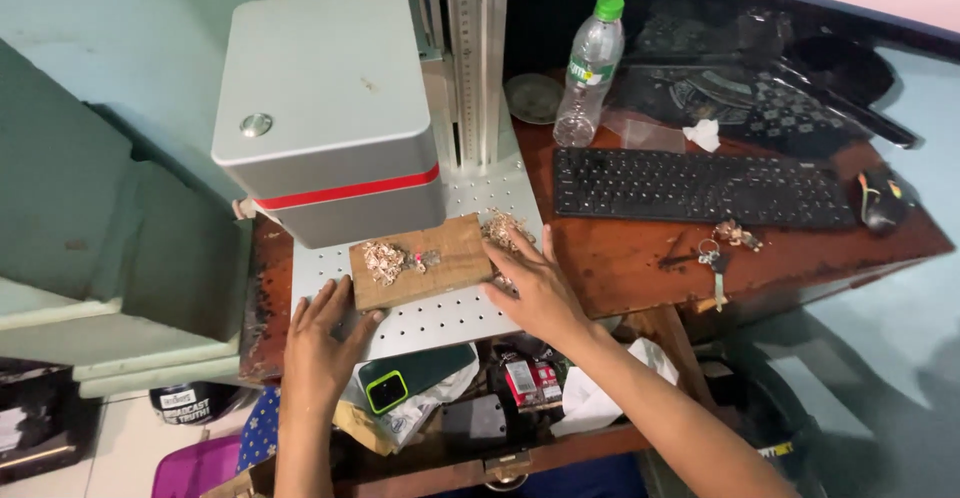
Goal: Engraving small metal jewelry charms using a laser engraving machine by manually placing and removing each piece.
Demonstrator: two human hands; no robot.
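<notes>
A small wooden board [440,268] lies on the perforated metal plate [440,323] under a grey box-shaped machine head with a red stripe [325,108]. On the board sits a pile of small pale metal pieces [385,258]; another pile [503,228] lies on the plate beside the board's right end. My left hand [320,343] rests flat on the plate, fingertips against the board's left front corner. My right hand [535,283] lies spread at the board's right end, fingers touching it. Neither hand holds anything.
A black keyboard [700,188], a mouse [880,203], a plastic bottle with a green cap [590,63] and keys [715,258] lie on the wooden desk to the right. An open drawer below holds a phone in a green case [410,378] and small packets. A monitor stands at the back.
</notes>
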